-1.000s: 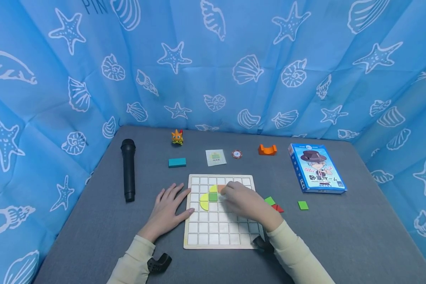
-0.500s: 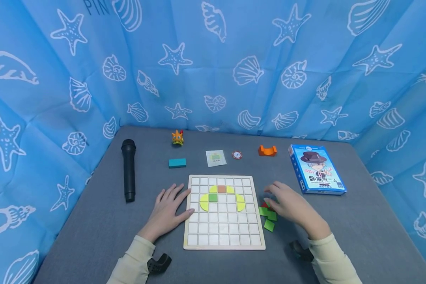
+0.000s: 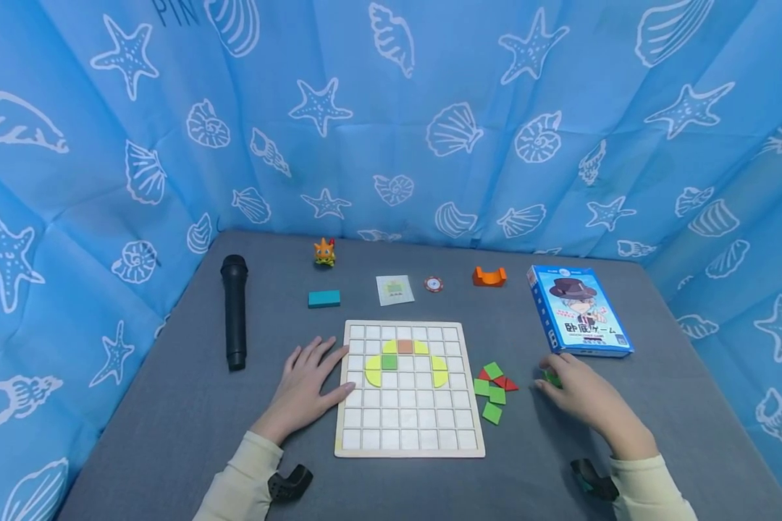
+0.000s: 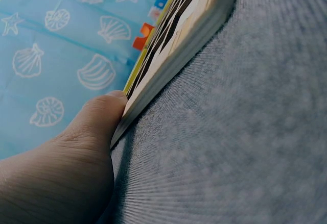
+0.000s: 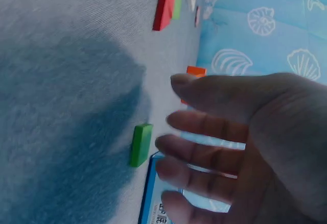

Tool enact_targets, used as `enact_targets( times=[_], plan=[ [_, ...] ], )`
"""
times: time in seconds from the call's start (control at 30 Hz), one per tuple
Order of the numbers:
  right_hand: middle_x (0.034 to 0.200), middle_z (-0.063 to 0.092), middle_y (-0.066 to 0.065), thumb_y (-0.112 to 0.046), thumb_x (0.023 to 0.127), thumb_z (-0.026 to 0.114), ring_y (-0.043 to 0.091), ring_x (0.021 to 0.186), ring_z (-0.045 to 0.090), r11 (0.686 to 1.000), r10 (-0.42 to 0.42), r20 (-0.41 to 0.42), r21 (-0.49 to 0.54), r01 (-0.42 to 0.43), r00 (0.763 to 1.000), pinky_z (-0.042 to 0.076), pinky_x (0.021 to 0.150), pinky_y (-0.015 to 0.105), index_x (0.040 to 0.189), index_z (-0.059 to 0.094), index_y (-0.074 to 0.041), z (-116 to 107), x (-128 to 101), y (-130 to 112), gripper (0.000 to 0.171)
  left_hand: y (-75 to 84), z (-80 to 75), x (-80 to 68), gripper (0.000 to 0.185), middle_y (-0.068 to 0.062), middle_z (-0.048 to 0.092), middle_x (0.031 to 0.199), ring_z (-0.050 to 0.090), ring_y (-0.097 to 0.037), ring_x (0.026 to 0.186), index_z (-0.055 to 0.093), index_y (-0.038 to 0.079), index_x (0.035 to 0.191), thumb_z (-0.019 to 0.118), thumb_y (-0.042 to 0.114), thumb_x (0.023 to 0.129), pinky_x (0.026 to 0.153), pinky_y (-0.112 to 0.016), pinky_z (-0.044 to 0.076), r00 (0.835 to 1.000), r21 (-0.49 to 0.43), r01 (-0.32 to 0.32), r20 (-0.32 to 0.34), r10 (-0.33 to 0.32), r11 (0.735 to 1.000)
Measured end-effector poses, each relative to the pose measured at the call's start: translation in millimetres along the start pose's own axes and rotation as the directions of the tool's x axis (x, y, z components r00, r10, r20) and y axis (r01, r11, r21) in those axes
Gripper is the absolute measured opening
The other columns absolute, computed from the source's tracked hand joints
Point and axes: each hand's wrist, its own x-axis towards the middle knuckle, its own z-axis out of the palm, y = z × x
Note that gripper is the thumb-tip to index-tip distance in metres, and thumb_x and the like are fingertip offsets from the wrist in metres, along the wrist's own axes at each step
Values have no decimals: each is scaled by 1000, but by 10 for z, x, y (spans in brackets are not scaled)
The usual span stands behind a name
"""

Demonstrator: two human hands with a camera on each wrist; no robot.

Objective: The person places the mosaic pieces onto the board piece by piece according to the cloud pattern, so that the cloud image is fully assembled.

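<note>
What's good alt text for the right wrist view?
A person's empty right hand hovers near a small green four-sided tile on gray fabric. Beyond are a blue rectangular box and a blue-and-white shell-patterned cloth curtain.

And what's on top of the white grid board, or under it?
On the white grid board lie yellow rounded tiles, one green square tile and one salmon-coloured square tile. The left hand touches the board's edge. Anything underneath is covered, so it can't be seen.

head view bright; wrist views dimmer, dark shadow in right.
</note>
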Motion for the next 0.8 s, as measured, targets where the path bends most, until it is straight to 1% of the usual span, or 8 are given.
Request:
enact_targets(
  times=[0.13, 0.3, 0.4, 0.53, 0.63, 0.73, 0.8],
  plan=[
    [95, 60, 14, -22, 90, 67, 21, 79, 54, 998, 64, 27, -1, -64, 998, 49, 67, 43, 110, 59, 4, 1, -1, 65, 35, -7, 6, 1, 69, -3, 31, 155, 20, -29, 145, 36, 30, 149, 47, 66, 90, 113, -59, 13, 1000, -1, 2, -1, -2, 1000],
    [97, 59, 20, -26, 91, 65, 25, 80, 54, 989, 150, 79, -12, -150, 985, 49, 68, 46, 115, 53, 8, 0, -1, 116, 44, -8, 11, 8, 69, -3, 31, 155, 20, -29, 145, 36, 31, 149, 46, 66, 90, 113, -58, 14, 1000, 2, -6, -3, 6, 1000],
    [96, 58, 20, -25, 92, 64, 26, 81, 55, 985, 171, 114, -8, -171, 979, 48, 69, 46, 114, 50, 9, 8, 1, 126, 43, -6, 8, 10, 69, -3, 31, 155, 20, -29, 145, 36, 31, 149, 47, 66, 90, 113, -58, 14, 1000, 0, -11, -5, 11, 1000],
    [94, 56, 17, -19, 93, 62, 25, 80, 53, 991, 128, 107, 21, -131, 986, 47, 66, 43, 110, 50, 6, 30, -11, 101, 32, 1, -1, 7, 69, -4, 31, 155, 21, -30, 145, 37, 29, 148, 50, 64, 90, 113, -59, 14, 1000, -7, -17, -14, 17, 1000],
    [99, 56, 18, -13, 92, 62, 26, 83, 55, 996, 80, 84, 26, -82, 993, 49, 69, 45, 111, 53, 4, 40, -18, 64, 27, 3, -5, 6, 69, -5, 31, 155, 21, -31, 144, 38, 29, 148, 50, 64, 90, 112, -60, 14, 1000, -12, -17, -14, 17, 1000],
    [107, 56, 21, -8, 90, 62, 30, 92, 58, 999, 41, 71, 19, -42, 997, 50, 75, 50, 116, 55, 3, 52, -22, 33, 29, 3, -3, 7, 69, -3, 30, 155, 20, -30, 145, 36, 30, 149, 47, 66, 90, 113, -58, 12, 1000, -14, -6, -1, 6, 1000],
    [110, 55, 24, -7, 90, 63, 33, 96, 58, 999, 37, 69, 8, -38, 997, 50, 77, 52, 118, 54, 4, 57, -21, 19, 32, -1, 2, 9, 70, -3, 29, 156, 19, -29, 146, 35, 31, 149, 46, 66, 90, 114, -57, 12, 1000, -10, -2, 6, 2, 1000]
  ],
)
